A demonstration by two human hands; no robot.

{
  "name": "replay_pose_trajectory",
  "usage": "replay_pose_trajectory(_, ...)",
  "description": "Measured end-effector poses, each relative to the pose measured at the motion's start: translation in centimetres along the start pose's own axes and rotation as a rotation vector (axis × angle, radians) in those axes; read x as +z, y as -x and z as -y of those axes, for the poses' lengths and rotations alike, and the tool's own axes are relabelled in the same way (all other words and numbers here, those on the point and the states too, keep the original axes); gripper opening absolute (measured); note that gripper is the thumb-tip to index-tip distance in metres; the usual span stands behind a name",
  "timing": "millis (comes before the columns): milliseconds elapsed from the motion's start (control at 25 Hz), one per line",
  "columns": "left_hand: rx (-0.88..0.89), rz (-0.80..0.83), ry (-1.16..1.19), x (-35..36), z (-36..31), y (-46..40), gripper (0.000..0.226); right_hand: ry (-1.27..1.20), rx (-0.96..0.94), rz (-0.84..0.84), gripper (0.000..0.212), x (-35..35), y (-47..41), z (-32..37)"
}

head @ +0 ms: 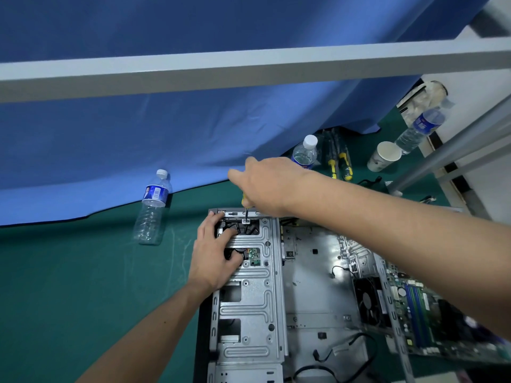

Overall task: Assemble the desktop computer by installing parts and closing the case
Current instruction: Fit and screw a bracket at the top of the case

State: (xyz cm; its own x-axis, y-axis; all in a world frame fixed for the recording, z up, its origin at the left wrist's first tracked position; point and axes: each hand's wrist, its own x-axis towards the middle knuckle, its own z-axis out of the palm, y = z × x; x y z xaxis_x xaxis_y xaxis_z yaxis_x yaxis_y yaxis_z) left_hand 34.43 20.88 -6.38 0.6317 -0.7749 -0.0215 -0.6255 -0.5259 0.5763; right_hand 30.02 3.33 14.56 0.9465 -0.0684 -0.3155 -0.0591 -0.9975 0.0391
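An open silver computer case [312, 275] lies on the green mat. Its ribbed metal bracket [249, 305] covers the left side, with a black fan showing through the cutouts. My right hand [265, 183] grips a yellow-handled screwdriver [245, 210], held upright, tip on a screw [245, 221] at the bracket's far edge. My left hand [215, 252] rests on the bracket's far left corner, fingers spread over the fan opening. A motherboard [420, 308] with a black cooler fan lies at the case's right side.
A water bottle [152, 208] lies on the mat left of the case; another [304, 153] stands behind my right hand. Spare yellow screwdrivers [341, 164], a paper cup [383, 156] and a third bottle [420, 128] sit far right. Blue cloth hangs behind.
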Motion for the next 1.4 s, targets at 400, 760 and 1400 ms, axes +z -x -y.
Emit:
replay_pose_trajectory(400,-0.003,0.013,-0.009,-0.1,-0.1,0.1,0.046,-0.032,-0.069,-0.101,0.025,-0.5,1.7,-0.3)
replay_pose_trajectory(760,-0.045,0.042,0.007,-0.6,-0.7,0.3,0.048,-1.726,0.953,-0.240,0.016,11.1,12.0,2.0)
replay_pose_trajectory(1400,-0.447,0.188,0.214,-0.8,-7.7,10.0,0.025,-1.414,0.648,0.020,0.018,18.3,12.1,14.2)
